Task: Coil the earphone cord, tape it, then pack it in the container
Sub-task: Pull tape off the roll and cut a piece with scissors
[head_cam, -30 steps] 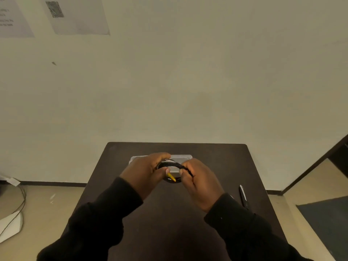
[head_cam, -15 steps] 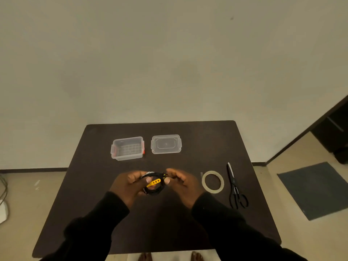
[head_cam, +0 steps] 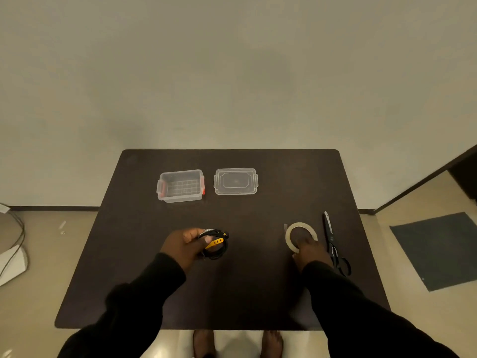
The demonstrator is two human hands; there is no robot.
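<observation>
Over the table (head_cam: 144,280) I see left hand (head_cam: 185,245) pinching coiled cord (head_cam: 215,245) — right hand (head_cam: 308,250) fingers on tape roll (head_cam: 300,236), grasp unclear.

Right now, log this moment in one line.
left hand: holds coiled cord | right hand: on tape roll | container: open

My surface (head_cam: 258,280) looks matt and dark; the container (head_cam: 180,186) and lid (head_cam: 235,181) are clear plastic (red clips), the tape roll (head_cam: 301,236) translucent.
</observation>
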